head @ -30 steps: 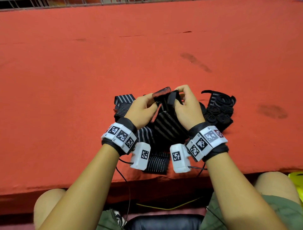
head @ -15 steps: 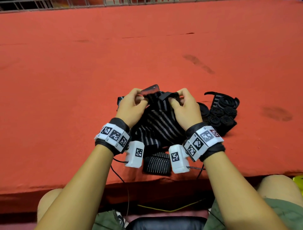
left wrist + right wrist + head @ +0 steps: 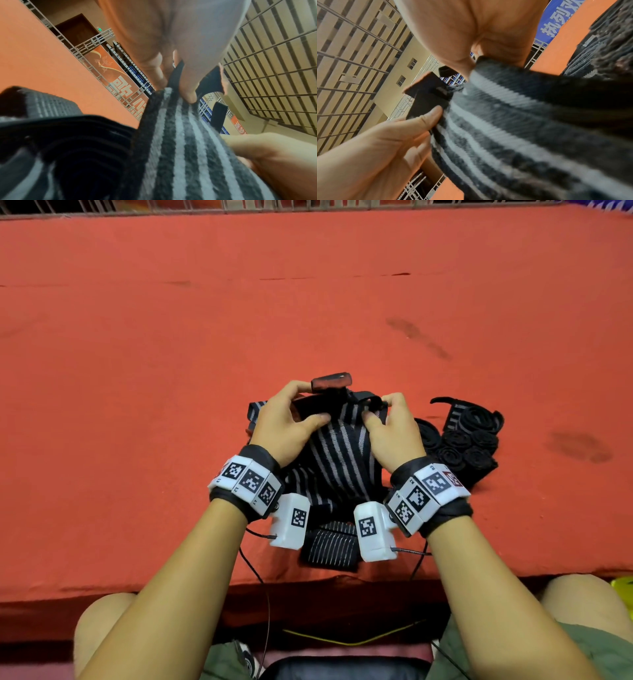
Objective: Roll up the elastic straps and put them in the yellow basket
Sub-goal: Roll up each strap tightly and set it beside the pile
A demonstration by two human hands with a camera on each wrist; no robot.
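Hands have drawn apart since the earlier frame, spreading the striped strap's (image 3: 337, 460) far end. Left hand (image 3: 286, 422) pinches the black end tab (image 3: 310, 405) between thumb and fingers; right hand (image 3: 394, 426) pinches the right corner likewise. Strap hangs toward the table's near edge (image 3: 137, 587). Rolled straps (image 3: 462, 443) lie just right; broad red cloth (image 3: 308, 302) lies open beyond. Yellow basket (image 3: 624, 587) sits at the near right.

The bench (image 3: 137, 371) is free on the left and far side. Rolled straps (image 3: 462, 443) block the right, near the right hand (image 3: 390, 433).
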